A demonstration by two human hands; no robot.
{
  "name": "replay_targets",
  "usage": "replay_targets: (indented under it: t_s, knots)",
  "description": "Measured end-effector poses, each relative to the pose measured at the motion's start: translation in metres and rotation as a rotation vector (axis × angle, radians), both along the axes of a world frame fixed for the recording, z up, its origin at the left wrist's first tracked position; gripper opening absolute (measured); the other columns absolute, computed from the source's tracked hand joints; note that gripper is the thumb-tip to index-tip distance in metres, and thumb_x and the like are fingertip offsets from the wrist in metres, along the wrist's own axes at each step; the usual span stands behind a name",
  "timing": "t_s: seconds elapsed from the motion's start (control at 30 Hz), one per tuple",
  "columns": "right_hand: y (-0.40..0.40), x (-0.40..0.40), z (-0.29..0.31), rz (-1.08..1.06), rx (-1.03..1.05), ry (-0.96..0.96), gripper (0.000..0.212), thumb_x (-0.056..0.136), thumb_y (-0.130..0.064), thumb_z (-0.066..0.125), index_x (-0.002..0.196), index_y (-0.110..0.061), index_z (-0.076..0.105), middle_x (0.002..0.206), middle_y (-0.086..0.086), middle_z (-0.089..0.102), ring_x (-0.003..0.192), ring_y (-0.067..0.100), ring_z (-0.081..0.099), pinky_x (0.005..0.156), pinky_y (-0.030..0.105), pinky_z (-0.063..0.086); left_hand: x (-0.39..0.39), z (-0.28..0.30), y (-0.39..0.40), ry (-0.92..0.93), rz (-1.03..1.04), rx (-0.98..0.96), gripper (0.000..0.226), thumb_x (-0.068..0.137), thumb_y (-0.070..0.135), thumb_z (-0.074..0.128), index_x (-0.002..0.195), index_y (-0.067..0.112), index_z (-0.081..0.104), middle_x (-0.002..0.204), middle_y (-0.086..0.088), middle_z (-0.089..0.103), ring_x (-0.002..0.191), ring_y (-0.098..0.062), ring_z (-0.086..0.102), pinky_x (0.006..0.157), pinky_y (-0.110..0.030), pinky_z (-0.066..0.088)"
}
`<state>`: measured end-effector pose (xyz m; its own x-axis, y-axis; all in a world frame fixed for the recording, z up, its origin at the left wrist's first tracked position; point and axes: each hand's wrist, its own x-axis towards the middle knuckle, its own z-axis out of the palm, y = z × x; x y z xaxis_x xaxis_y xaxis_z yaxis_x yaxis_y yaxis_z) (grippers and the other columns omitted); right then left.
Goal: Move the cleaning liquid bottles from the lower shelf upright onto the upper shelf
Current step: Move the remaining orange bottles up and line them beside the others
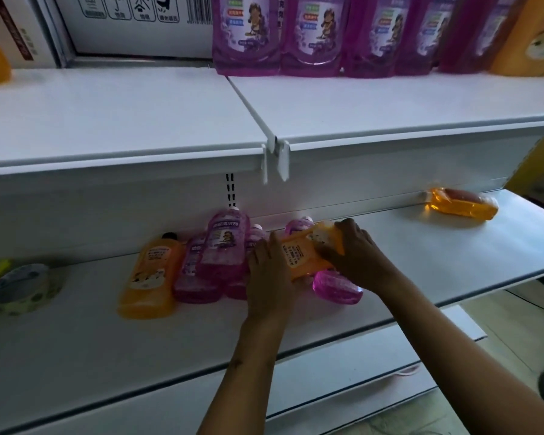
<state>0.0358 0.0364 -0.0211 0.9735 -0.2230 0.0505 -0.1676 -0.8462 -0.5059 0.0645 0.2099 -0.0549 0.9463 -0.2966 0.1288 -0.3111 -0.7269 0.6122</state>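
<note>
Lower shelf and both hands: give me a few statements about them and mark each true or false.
1. Both hands hold the same orange bottle. True: left hand and right hand grip it.
2. The held bottle stands upright. False: it lies sideways over the purple bottles.
3. Another orange bottle lies alone far right on the lower shelf. True.
4. The upper shelf holds no purple bottles. False: a row of purple bottles stands at its back.
</note>
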Motion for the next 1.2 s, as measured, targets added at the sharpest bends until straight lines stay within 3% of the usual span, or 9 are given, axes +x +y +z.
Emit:
replay_targets:
  t_s: [0.23, 0.4, 0.5, 0.63, 0.7, 0.87, 0.93, 1.03, 1.2]
  knots:
    - [0.015, -0.047, -0.004, -0.149, 0.147, -0.133, 0.071, 0.08, -0.044, 0.078, 0.13, -0.012, 0.04, 0.127, 0.008, 0.057, 0.11, 0.028, 0.061, 0.087, 0.038, 0.052, 0.014, 0.001, 0.018, 0.045, -0.244, -0.256, 0.076, 0.062, 0.027, 0.092, 0.127, 0.015, 0.054, 0.115, -0.001, 0.065, 0.105, -0.02, 0.063, 0.089, -0.041, 0.054]
    - [0.019, -0.075, -0.009, -0.018, 0.144, -0.042, 0.077, 0.074, -0.052, 0.08, 0.134, -0.044, 0.031, 0.113, -0.011, 0.038, 0.094, 0.006, 0.048, 0.078, 0.019, 0.042, 0.002, 0.016, 0.043, -0.04, -0.43, -0.145, 0.066, 0.063, 0.032, 0.089, 0.12, 0.027, 0.055, 0.117, 0.009, 0.058, 0.108, -0.013, 0.055, 0.094, -0.041, 0.05]
    - [0.021, -0.08, 0.0, 0.199, 0.294, 0.086, 0.067, 0.074, -0.056, 0.078, 0.122, -0.063, 0.031, 0.12, -0.033, 0.044, 0.106, -0.007, 0.052, 0.081, 0.009, 0.042, -0.008, 0.031, 0.058, -0.106, -0.474, -0.063, 0.069, 0.065, 0.047, 0.086, 0.124, 0.035, 0.052, 0.124, 0.017, 0.053, 0.117, -0.008, 0.044, 0.1, -0.034, 0.042]
    - [0.033, -0.069, 0.012, 0.372, 0.466, 0.317, 0.082, 0.073, -0.047, 0.083, 0.139, -0.045, 0.035, 0.132, -0.021, 0.053, 0.118, 0.006, 0.057, 0.098, 0.029, 0.054, -0.018, 0.036, 0.092, 0.028, -0.484, -0.107, 0.072, 0.057, 0.056, 0.085, 0.118, 0.048, 0.049, 0.112, 0.032, 0.052, 0.116, 0.011, 0.036, 0.091, -0.025, 0.041]
    - [0.048, -0.067, 0.012, 0.442, 0.497, 0.356, 0.078, 0.072, -0.048, 0.082, 0.137, -0.044, 0.038, 0.131, -0.021, 0.056, 0.118, 0.005, 0.059, 0.098, 0.028, 0.054, -0.023, 0.032, 0.116, 0.133, -0.429, -0.21, 0.08, 0.052, 0.055, 0.089, 0.119, 0.057, 0.046, 0.114, 0.043, 0.047, 0.114, 0.013, 0.044, 0.09, -0.025, 0.047]
    - [0.123, -0.071, -0.009, 0.338, 0.805, 0.202, 0.069, 0.064, -0.062, 0.076, 0.126, -0.041, 0.052, 0.118, -0.019, 0.069, 0.107, 0.005, 0.067, 0.09, 0.031, 0.058, -0.022, 0.038, 0.17, 0.014, -0.224, -0.522, 0.077, 0.066, 0.036, 0.088, 0.129, 0.054, 0.047, 0.121, 0.046, 0.048, 0.114, 0.018, 0.05, 0.092, -0.017, 0.051]
    - [0.159, -0.067, -0.012, 0.273, 0.95, 0.136, 0.064, 0.066, -0.056, 0.079, 0.122, -0.038, 0.054, 0.111, -0.021, 0.072, 0.101, 0.003, 0.07, 0.078, 0.023, 0.059, -0.03, 0.037, 0.185, -0.066, -0.129, -0.602, 0.056, 0.077, 0.037, 0.076, 0.12, 0.06, 0.05, 0.116, 0.042, 0.056, 0.107, 0.017, 0.056, 0.081, -0.004, 0.048]
    - [0.208, -0.06, -0.005, 0.181, 1.002, 0.016, 0.048, 0.074, -0.041, 0.083, 0.114, -0.04, 0.056, 0.102, -0.029, 0.071, 0.093, -0.006, 0.068, 0.068, 0.008, 0.052, -0.048, 0.029, 0.2, 0.041, 0.023, -0.721, 0.05, 0.093, 0.044, 0.05, 0.142, 0.042, 0.038, 0.133, 0.028, 0.054, 0.116, 0.014, 0.053, 0.084, 0.001, 0.042]
    - [0.274, -0.042, 0.017, 0.064, 1.104, -0.133, 0.038, 0.08, -0.024, 0.081, 0.112, -0.03, 0.063, 0.096, -0.018, 0.075, 0.088, -0.004, 0.07, 0.067, 0.011, 0.053, -0.057, 0.035, 0.222, 0.119, 0.029, -0.852, 0.047, 0.096, 0.045, 0.034, 0.141, 0.053, 0.024, 0.129, 0.045, 0.042, 0.116, 0.026, 0.045, 0.093, -0.002, 0.04]
